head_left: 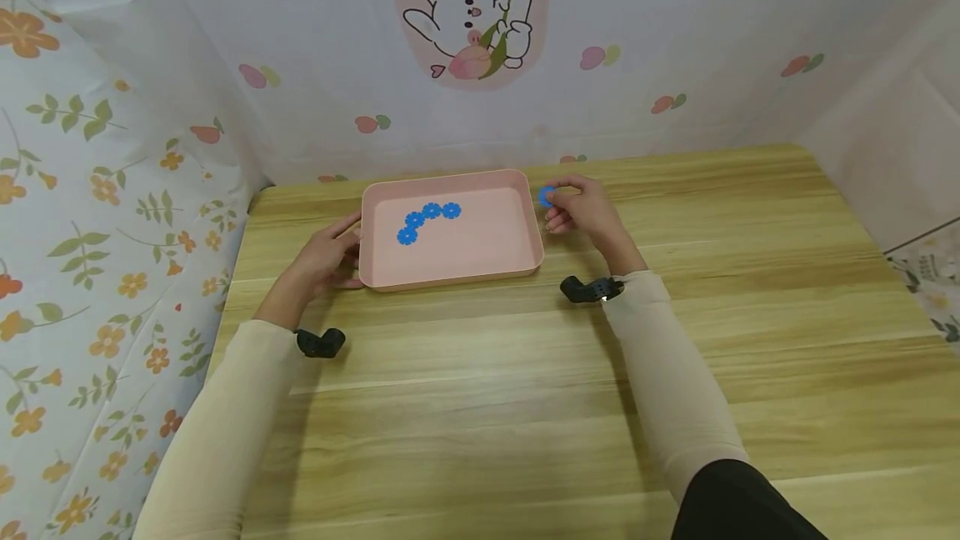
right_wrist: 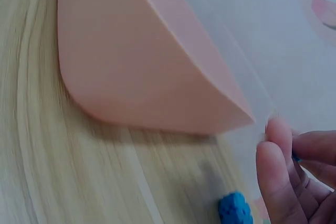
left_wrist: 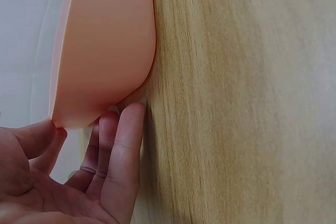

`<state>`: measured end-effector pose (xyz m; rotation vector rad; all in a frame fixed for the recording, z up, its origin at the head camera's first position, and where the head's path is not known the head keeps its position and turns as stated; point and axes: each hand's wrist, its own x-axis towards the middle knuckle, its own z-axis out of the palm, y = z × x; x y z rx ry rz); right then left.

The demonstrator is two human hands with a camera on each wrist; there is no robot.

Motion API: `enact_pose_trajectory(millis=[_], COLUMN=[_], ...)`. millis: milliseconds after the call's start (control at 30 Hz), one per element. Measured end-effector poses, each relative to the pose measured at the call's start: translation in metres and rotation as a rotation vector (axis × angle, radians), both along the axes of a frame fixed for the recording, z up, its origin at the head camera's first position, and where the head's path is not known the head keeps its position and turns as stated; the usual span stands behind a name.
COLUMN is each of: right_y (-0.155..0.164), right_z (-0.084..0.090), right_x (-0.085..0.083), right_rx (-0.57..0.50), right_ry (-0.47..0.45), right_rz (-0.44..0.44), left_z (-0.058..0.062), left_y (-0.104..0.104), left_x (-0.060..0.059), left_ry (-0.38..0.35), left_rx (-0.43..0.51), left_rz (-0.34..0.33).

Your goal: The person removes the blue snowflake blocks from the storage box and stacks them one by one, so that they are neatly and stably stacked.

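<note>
The right hand (head_left: pixel 581 211) is mostly closed, pinching a blue flower-shaped piece (head_left: pixel 544 197) between thumb and fingertips, just beyond the right end of a pink tray (head_left: pixel 480 252). Its fingers cover part of the piece; in the right wrist view only a sliver of blue shows between them. A blue lump (right_wrist: pixel 235 209) at the lower edge of that view is cut off, and I cannot tell whether it is held or lying on the table.

The left hand (head_left: pixel 322 261) is half curled at the tray's left end, gripping it with the thumb at the rim and the other fingertips low against the outer wall; some of those tips are hard to make out.

Inside the tray, left of its middle, four blue pieces (head_left: pixel 415 220) lie in a curved row, each close against the next; whether they are joined cannot be told. The tray sits flat on a wood-grain table (head_left: pixel 450 407), near the far edge.

A black device (head_left: pixel 321 343) is worn at the left wrist and a black mount (head_left: pixel 592 289) at the right. Behind hangs a pale cloth (head_left: pixel 660 48) with a rabbit print (head_left: pixel 465 15), cut off at the top; at the left is a floral cloth (head_left: pixel 105 273). A dark shape (head_left: pixel 738 502) by the right sleeve (head_left: pixel 675 373) runs out of view.
</note>
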<state>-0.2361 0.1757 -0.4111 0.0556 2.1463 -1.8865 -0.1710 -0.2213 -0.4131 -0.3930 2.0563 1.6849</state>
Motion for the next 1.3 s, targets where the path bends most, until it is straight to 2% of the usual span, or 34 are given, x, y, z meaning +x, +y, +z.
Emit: enact_pose_trajectory(millis=[300, 600, 700, 733, 1300], right_y=[0.019, 0.025, 0.027, 0.027, 0.025], right_z=[-0.011, -0.022, -0.024, -0.024, -0.026], right_x=[-0.002, -0.004, -0.004, -0.004, -0.006], right_rx=[0.032, 0.057, 0.061, 0.062, 0.131], right_ry=[-0.049, -0.101, -0.110, -0.112, -0.132], right_rz=[-0.069, -0.107, -0.108, -0.107, -0.097], left_z=[-0.001, 0.003, 0.003, -0.001, -0.002], left_y=[0.000, 0.001, 0.002, 0.001, 0.000], left_x=[0.000, 0.001, 0.000, -0.001, -0.003], left_ry=[-0.001, -0.011, -0.014, -0.009, -0.016], left_rx=[0.004, 0.013, 0.015, 0.014, 0.018], left_rz=[-0.007, 0.003, 0.008, 0.009, 0.029])
